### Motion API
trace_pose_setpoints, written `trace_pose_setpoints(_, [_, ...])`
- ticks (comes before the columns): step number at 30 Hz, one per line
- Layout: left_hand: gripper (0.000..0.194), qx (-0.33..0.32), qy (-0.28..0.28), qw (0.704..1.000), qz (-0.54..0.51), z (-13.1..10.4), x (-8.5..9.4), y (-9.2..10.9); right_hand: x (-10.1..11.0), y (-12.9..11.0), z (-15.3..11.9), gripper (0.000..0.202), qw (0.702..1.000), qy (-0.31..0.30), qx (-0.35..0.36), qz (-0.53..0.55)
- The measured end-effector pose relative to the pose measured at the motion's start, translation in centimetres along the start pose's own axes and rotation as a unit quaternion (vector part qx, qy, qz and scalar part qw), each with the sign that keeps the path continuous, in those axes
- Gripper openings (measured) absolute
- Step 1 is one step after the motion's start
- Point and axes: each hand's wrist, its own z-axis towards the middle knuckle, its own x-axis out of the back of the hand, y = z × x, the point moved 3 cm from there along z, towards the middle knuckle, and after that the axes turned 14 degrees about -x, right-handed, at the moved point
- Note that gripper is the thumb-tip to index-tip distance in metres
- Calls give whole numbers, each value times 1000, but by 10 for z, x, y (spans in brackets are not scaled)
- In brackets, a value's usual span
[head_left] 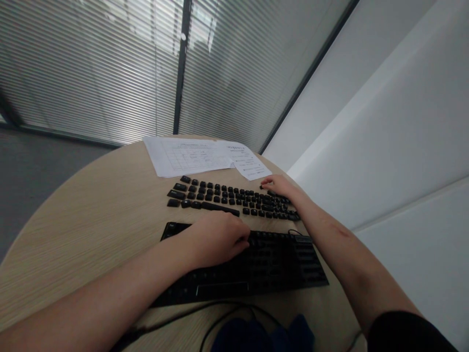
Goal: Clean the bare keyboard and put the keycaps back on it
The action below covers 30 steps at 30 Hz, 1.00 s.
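A black keyboard base (293, 264) lies near the table's front, its lower part showing dark slots where keys are off. My left hand (220, 237) rests over its upper middle, fingers curled and closed; what they hold, if anything, is hidden beneath. Beyond the base, loose black keycaps (220, 193) are laid out in rows on the wood, in a keyboard's order. At the far right end of these rows, my right hand (280, 185) pinches a small black keycap (261, 187) at its fingertips, just above or touching the table; I cannot tell which.
Two printed paper sheets (190, 156) lie at the back of the round wooden table (91, 210). A black cable (205, 307) curves along the front edge, by dark blue cloth (252, 336). A white wall (410, 146) stands close on the right, blinds (91, 73) behind.
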Motion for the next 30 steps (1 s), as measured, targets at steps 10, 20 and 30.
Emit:
trace_pose_setpoints(10, [20,21,-27,999,1,3,3,1,4,-16,-11,11,999,17,3,29])
trace_pose_setpoints(20, [16,38,-50,998,-2,2,-1,-6,28,-25,-171,16,959,158,116,204])
trace_pose_setpoints(30, [14,5,-25,999,-35,-4,-2,-6,-17,-33,-225,4,939,157,246,183])
